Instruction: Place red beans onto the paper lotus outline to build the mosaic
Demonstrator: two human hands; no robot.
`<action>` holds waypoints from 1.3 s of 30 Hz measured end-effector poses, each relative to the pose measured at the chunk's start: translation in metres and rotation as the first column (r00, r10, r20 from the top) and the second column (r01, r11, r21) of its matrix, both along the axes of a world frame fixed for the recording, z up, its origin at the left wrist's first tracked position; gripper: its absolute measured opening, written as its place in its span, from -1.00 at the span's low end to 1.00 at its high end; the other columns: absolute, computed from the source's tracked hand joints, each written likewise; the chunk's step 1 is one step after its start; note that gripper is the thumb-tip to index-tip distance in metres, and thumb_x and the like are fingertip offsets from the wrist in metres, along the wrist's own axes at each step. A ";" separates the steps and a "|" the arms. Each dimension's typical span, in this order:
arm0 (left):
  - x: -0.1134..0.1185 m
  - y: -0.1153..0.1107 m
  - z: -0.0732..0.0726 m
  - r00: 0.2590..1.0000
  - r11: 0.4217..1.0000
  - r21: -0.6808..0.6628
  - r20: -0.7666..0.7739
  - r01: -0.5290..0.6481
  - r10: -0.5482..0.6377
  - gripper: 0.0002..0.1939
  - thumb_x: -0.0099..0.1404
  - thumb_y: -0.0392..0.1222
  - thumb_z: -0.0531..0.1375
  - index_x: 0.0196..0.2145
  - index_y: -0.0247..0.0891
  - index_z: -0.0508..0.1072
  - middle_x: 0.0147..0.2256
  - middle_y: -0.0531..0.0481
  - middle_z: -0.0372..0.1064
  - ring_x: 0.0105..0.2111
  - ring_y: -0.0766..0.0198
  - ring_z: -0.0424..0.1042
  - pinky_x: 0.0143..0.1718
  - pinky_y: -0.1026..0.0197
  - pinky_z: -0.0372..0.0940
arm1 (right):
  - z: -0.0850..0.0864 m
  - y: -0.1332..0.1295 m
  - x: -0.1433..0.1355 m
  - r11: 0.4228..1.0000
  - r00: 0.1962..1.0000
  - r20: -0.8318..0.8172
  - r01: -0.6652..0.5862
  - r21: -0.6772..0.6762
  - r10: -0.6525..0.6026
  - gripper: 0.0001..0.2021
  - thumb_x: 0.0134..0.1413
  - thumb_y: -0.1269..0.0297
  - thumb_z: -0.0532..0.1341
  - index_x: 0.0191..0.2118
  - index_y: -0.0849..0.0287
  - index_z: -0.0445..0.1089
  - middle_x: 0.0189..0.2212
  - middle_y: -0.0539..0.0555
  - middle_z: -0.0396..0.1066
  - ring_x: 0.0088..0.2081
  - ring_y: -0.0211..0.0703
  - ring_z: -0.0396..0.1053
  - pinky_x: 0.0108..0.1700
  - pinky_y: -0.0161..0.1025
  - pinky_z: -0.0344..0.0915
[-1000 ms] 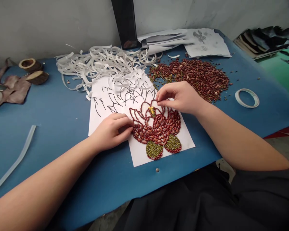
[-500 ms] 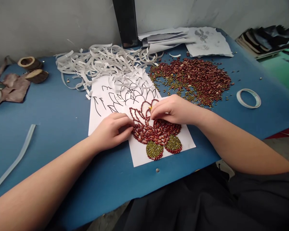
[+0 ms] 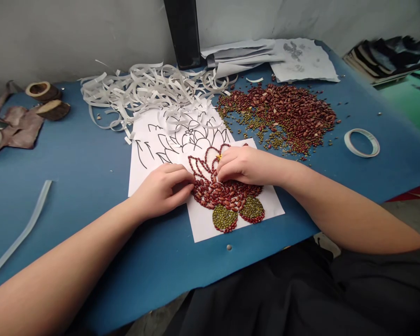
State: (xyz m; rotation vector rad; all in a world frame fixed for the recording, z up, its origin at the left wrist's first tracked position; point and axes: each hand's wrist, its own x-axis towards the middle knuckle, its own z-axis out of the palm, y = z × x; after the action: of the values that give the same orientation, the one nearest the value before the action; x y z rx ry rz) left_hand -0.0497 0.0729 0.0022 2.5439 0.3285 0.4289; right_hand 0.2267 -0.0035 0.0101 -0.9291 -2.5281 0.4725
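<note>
A white sheet (image 3: 271, 205) carries a flower pattern of red beans (image 3: 205, 195), with two rounded patches of green beans (image 3: 224, 217) at its near end. My left hand (image 3: 166, 191) rests at the pattern's left edge, fingers curled with thumb near the forefinger; anything between them is too small to make out. Over the upper middle of the pattern, my right hand (image 3: 240, 165) has its fingers pinched down, their tips beside an outlined white petal, and what they hold is hidden. A second sheet with a black line drawing (image 3: 143, 151) lies behind, partly beneath the left hand.
White paper strips (image 3: 143, 88) are heaped at the back. Loose red and green beans (image 3: 287, 114) spread behind my right hand. A tape roll (image 3: 361, 143) lies to the right, folded papers (image 3: 304, 60) at the back, wood pieces (image 3: 53, 110) and a pale strip (image 3: 28, 231) to the left.
My right hand has shifted slightly nearer and left over the pattern, its fingers more bunched, showing more of the sheet's far corner. My left hand has stayed in place.
</note>
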 end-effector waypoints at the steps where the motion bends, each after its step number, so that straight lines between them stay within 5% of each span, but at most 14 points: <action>1: 0.000 0.000 0.000 1.000 1.000 0.000 0.000 0.000 0.000 -0.82 0.46 -0.25 0.11 -0.19 -0.25 0.53 -0.31 -0.03 0.51 -0.30 0.26 0.48 -0.23 0.22 0.34 | 0.000 0.000 0.000 1.000 1.000 0.010 -0.003 0.004 0.003 -0.74 0.35 0.52 0.16 -0.25 0.14 0.58 -0.26 0.05 0.62 -0.23 -0.21 0.44 -0.08 -0.21 0.31; 16: -0.001 0.001 -0.002 1.000 1.000 -0.016 -0.029 -0.012 0.011 -0.80 0.46 -0.21 0.10 -0.19 -0.24 0.54 -0.31 -0.04 0.51 -0.30 0.25 0.47 -0.22 0.19 0.35 | -0.008 0.003 0.001 0.997 0.998 0.060 -0.023 0.075 0.018 -0.71 0.28 0.59 0.15 -0.21 0.11 0.58 -0.23 0.06 0.60 -0.23 -0.19 0.38 -0.09 -0.17 0.27; 24: 0.000 0.000 -0.001 1.000 1.000 -0.006 -0.011 -0.005 0.005 -0.81 0.46 -0.23 0.10 -0.19 -0.24 0.53 -0.32 -0.03 0.50 -0.32 0.26 0.46 -0.23 0.20 0.35 | 0.005 -0.004 0.000 0.998 0.999 0.047 -0.029 0.050 0.026 -0.77 0.32 0.47 0.16 -0.21 0.15 0.58 -0.20 0.10 0.59 -0.21 -0.15 0.38 -0.07 -0.14 0.30; 39: 0.000 0.000 -0.001 1.000 1.000 0.003 0.007 -0.001 0.001 -0.82 0.46 -0.25 0.11 -0.19 -0.26 0.53 -0.33 -0.03 0.49 -0.33 0.28 0.46 -0.26 0.23 0.34 | 0.018 -0.009 -0.007 0.992 0.950 0.306 -0.086 0.088 0.056 -0.76 0.20 0.42 0.21 -0.51 0.13 0.42 -0.39 0.05 0.53 -0.30 -0.13 0.27 -0.15 -0.09 0.19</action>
State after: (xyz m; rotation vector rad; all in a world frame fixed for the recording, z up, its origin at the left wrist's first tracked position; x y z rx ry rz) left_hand -0.0492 0.0725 0.0007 2.5449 0.3268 0.4387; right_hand 0.2193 -0.0130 0.0277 -0.9362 -2.8398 0.2340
